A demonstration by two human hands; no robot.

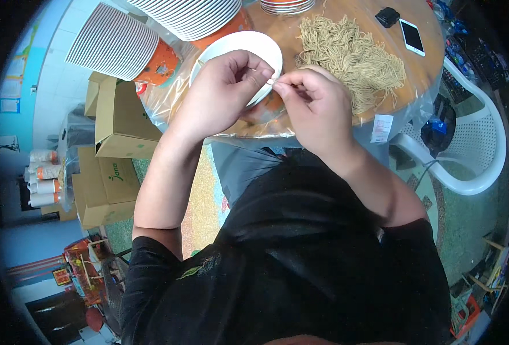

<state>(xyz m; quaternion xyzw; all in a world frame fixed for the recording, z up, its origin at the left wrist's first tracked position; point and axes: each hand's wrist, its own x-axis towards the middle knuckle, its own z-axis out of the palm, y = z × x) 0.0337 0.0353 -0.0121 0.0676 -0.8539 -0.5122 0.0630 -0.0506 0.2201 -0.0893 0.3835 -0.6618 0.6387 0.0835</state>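
Both hands meet over a white paper tub [266, 49], which lies on the round table and is partly hidden by them. My left hand [223, 86] is closed in a pinch at the tub's near right rim. Facing it, my right hand [318, 103] pinches with thumb and forefinger. Between the fingertips shows a small pale bit [272, 80], too small to name. A heap of beige cord [352, 60] lies just beyond and to the right of my right hand.
Stacks of nested paper tubs [113, 43] lie at the table's far left. At the far right are a phone [412, 37] and a small black object [387, 17]. A white plastic chair [479, 144] stands right of the table, with cardboard boxes [125, 115] to the left.
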